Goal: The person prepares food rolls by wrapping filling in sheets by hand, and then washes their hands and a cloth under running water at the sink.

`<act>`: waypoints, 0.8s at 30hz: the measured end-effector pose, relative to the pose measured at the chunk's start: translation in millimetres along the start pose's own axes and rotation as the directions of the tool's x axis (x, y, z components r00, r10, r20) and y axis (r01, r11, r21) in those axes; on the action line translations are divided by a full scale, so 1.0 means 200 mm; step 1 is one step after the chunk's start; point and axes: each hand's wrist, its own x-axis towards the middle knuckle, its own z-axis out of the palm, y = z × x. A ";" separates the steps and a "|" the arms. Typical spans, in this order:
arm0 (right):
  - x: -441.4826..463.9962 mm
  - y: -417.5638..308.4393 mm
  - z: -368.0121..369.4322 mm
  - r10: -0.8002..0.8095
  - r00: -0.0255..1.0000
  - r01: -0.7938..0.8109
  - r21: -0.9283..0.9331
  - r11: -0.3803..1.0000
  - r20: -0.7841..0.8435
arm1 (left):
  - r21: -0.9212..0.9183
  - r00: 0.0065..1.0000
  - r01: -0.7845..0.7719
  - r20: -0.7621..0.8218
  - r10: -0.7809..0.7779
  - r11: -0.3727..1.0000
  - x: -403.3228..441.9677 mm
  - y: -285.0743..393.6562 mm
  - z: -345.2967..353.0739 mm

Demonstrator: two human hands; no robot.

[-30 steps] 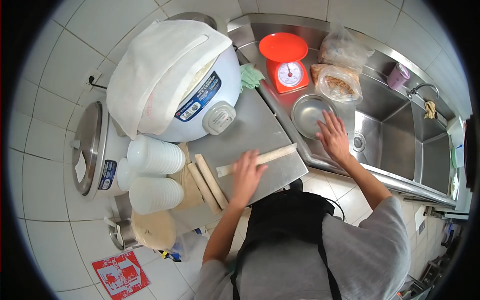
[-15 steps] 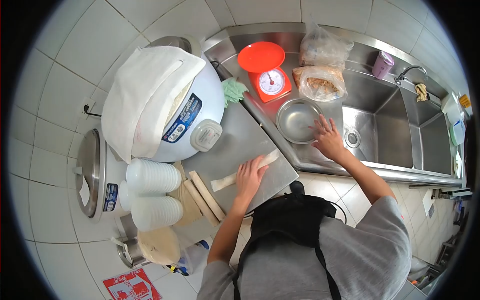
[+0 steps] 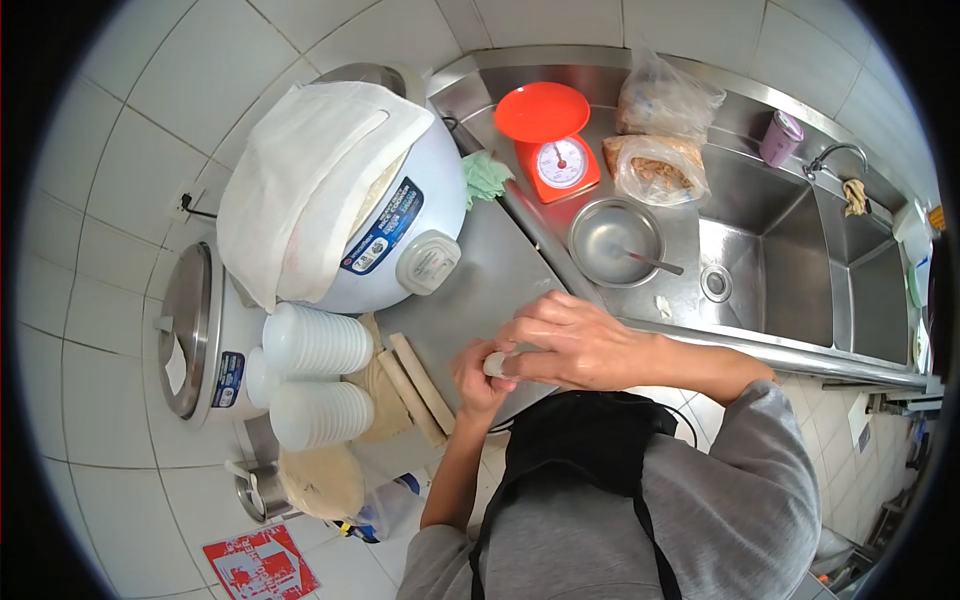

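My left hand (image 3: 482, 385) is closed around a pale wrapped roll (image 3: 494, 365), whose round end points up toward the camera. My right hand (image 3: 580, 345) reaches across with bent fingers at that same end, its fingertips touching it. Most of the roll is hidden by the hands. Left of them, two more long pale rolls (image 3: 422, 385) lie side by side at the steel counter's edge. A steel bowl (image 3: 612, 225) stands beyond my right hand, with a spoon (image 3: 655, 262) leaning in it.
A rice cooker (image 3: 420, 190) under a white cloth (image 3: 310, 180) stands left. Stacked white tubs (image 3: 322, 410) are beside it. Behind the bowl are a red scale (image 3: 560, 160) and a bag of brown filling (image 3: 660, 175). A sink (image 3: 765, 260) lies right.
My left hand has lifted the roll off the counter and turned it end-up. My right hand has left the bowl and come over to the roll. The spoon in the bowl now shows.
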 end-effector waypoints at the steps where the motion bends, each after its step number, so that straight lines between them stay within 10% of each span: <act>1: 0.00 -0.01 -0.01 0.029 0.998 -0.027 0.037 0.999 -0.052 | -0.014 1.000 -0.003 -0.005 0.003 1.000 -0.01 0.00 -0.01; 5: -0.10 -0.02 0.05 0.387 0.921 -0.340 0.404 0.849 -0.038 | -0.085 0.999 -0.037 0.001 0.037 0.996 0.01 0.01 -0.04; 8: -0.11 -0.04 0.17 0.575 0.776 -0.527 0.768 0.365 0.259 | -0.100 0.996 -0.069 0.050 0.075 0.993 0.02 0.03 -0.05; 13: -0.04 -0.03 0.18 0.595 0.644 -0.620 0.784 0.037 0.481 | 0.017 0.968 -0.211 0.140 0.207 0.977 0.08 0.02 -0.11; 22: 0.02 -0.02 0.18 0.572 0.639 -0.657 0.752 0.058 0.514 | 0.165 0.928 -0.298 0.281 0.245 0.940 0.11 0.00 -0.20; 24: 0.01 -0.03 0.21 0.634 0.659 -0.665 0.708 0.239 0.405 | 0.189 0.933 -0.297 0.267 0.243 0.936 0.13 0.01 -0.19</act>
